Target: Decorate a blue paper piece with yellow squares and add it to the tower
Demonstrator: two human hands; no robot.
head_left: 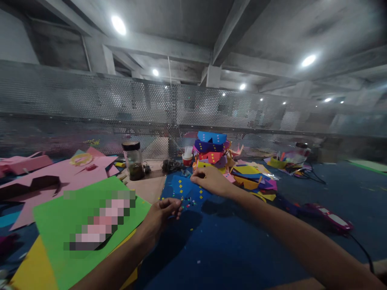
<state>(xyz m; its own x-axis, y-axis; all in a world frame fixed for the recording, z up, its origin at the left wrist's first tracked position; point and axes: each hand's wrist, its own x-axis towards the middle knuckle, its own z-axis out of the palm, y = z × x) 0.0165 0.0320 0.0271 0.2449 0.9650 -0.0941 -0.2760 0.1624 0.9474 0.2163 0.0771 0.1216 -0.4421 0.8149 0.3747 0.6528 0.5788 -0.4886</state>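
A blue paper piece (188, 184) with rows of small yellow squares lies flat on the blue tabletop (223, 245). My right hand (210, 180) is over its upper right part, thumb and fingers pinched; whatever they hold is too small or hidden to name. Lower and to the left, my left hand (169, 207) has its fingertips pressed together beside a scatter of tiny coloured chips (189, 202). What sits in that pinch cannot be made out.
Left lie a green sheet (54, 217) and pink paper (72, 173). A black-lidded jar (132, 161) stands behind. Stacked coloured paper masks (211, 147), a small cup (187, 156) and paper scraps (250, 173) sit beyond my right hand. A magenta corded device (332, 219) lies right.
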